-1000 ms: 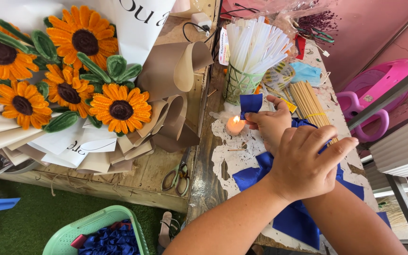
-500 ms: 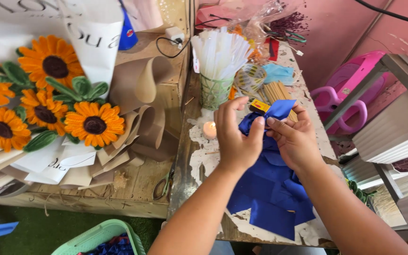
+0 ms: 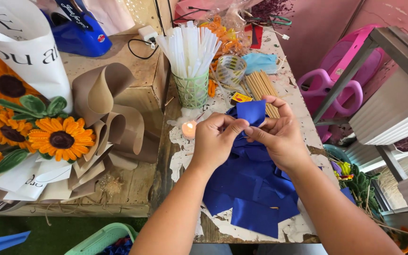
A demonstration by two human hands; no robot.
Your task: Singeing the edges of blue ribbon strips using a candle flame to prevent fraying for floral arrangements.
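A blue ribbon square is pinched between both hands above the worktable, approx. at the centre of the view. The left hand is closed round the square's lower edge, thumb pressed vs. curled fingers; the right hand is also closed on it, thumb & forefinger gripping from the right side, other fingers arched over the top. The square's upper part is seen sticking up, flat & upright, betw. the two hands.

Directly below the hands, a pile of blue ribbon pieces is spread on the table, reaching to its near edge. A lit candle is set just left of the left hand, on the paint-flaked surface. Behind it, a green mesh cup filled w/ white sticks is placed; a bundle of wooden skewers is laid to its right, partly hidden by the right hand's fingers. A tape roll is seen behind the skewers.

On the left, a sunflower bouquet wrapped in brown & white paper is laid on a wooden bench. A green basket is visible at the bottom edge.
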